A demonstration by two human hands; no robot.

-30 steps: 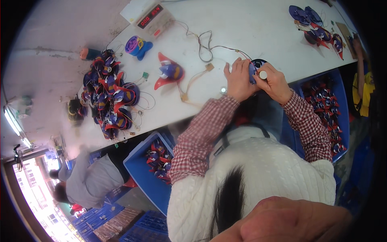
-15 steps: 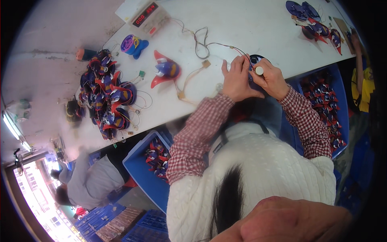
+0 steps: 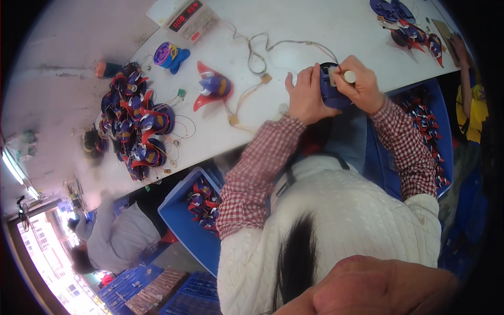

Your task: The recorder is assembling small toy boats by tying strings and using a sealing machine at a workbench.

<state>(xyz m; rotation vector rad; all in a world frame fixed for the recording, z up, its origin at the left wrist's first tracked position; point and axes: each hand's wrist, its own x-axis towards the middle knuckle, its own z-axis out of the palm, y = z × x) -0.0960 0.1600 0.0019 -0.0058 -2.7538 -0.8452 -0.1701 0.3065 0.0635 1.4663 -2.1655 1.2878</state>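
Note:
On the worktable, my left hand [image 3: 308,98] rests around the left side of a dark blue rounded plastic part [image 3: 334,97], steadying it against the tabletop. Above that part is my right hand [image 3: 363,86], its fingers closed on a small tool with a pale round end [image 3: 349,76]; the tip is hidden by the fingers. A pale flat piece [image 3: 332,77] shows by those fingertips, and I cannot make out its kind. Thin wires [image 3: 310,43] run across the table to my right hand. A red, purple and white horned toy part [image 3: 214,87] lies to the left, wired to a small board [image 3: 265,79].
A box with a red digital display [image 3: 190,20] stands at the back, near a blue and purple spool-like piece [image 3: 171,56]. Horned parts are heaped at left [image 3: 137,118]. Blue bins [image 3: 176,205] hold more on both sides. Other people sit left and right.
My right hand has shifted right, and the tool's pale end with it. My left hand has opened away from it, so more of the dark blue part shows.

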